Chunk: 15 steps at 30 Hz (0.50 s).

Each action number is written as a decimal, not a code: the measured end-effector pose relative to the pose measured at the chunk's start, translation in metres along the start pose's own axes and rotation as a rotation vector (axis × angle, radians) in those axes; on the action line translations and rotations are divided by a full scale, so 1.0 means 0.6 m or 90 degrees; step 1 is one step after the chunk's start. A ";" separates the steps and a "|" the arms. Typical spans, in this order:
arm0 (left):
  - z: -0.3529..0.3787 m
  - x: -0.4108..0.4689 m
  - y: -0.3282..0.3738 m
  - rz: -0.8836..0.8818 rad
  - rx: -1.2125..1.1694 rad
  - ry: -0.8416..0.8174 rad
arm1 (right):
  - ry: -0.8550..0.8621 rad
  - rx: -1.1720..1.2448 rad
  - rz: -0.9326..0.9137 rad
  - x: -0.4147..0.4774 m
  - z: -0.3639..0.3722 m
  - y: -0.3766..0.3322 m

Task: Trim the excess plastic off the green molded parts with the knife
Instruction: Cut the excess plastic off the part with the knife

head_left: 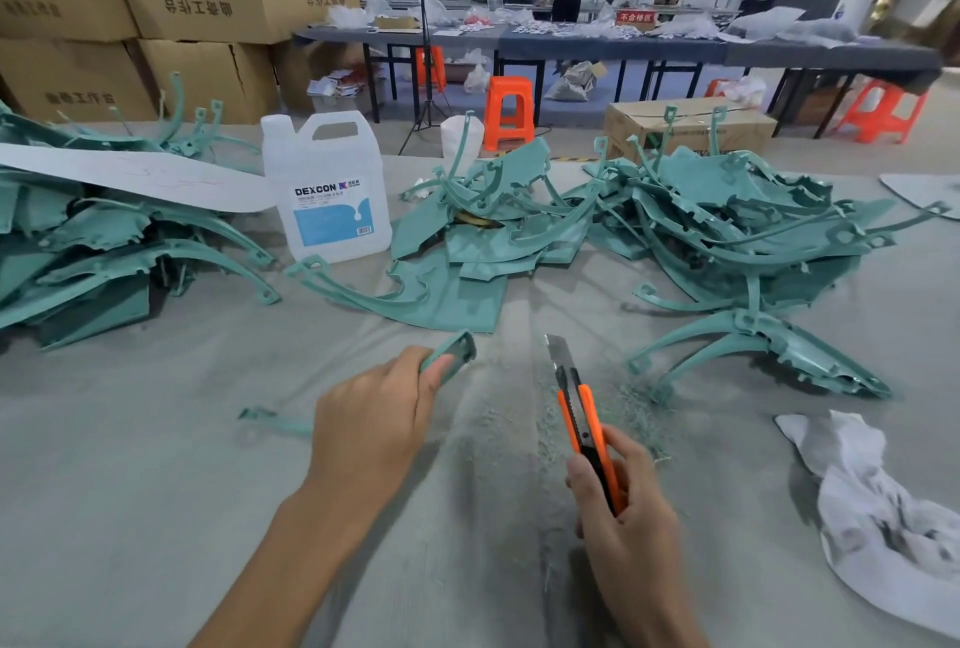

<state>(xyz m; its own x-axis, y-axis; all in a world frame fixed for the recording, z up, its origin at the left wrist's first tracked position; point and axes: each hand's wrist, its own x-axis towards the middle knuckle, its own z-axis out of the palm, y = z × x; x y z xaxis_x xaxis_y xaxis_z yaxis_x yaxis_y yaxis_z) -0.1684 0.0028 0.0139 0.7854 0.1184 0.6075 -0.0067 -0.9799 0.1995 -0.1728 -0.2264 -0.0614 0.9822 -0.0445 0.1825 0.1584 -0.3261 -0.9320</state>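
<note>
The left hand [371, 419] grips a green molded part [451, 352] near the table's [130, 439] front edge. The right hand [631, 512] grips the knife [582, 413], blade extended, beside it, not touching.

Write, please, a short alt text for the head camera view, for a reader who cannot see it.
A person's left hand grips a green molded part while the right hand holds an orange knife, blade out and apart from the part, above a grey table. Piles of green parts and a white jug are behind.
</note>
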 end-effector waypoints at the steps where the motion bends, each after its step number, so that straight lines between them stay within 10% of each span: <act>1: -0.008 0.001 0.005 0.023 0.000 0.017 | -0.009 0.014 0.006 0.000 0.004 0.000; 6: -0.029 0.007 0.029 0.013 -0.007 0.037 | -0.075 0.163 0.053 -0.002 0.023 -0.007; 11: 0.009 0.009 0.026 -0.073 0.038 -0.271 | -0.084 0.181 0.086 -0.007 0.027 -0.006; 15: 0.015 0.016 0.007 -0.068 -0.058 -0.322 | -0.098 0.183 0.135 -0.011 0.027 -0.007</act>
<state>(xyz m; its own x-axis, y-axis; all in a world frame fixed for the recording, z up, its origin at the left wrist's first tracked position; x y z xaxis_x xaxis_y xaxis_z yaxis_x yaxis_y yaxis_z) -0.1556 -0.0015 0.0137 0.9851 0.1021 0.1382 0.0531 -0.9458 0.3203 -0.1783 -0.2096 -0.0639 0.9963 0.0676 -0.0523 -0.0493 -0.0464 -0.9977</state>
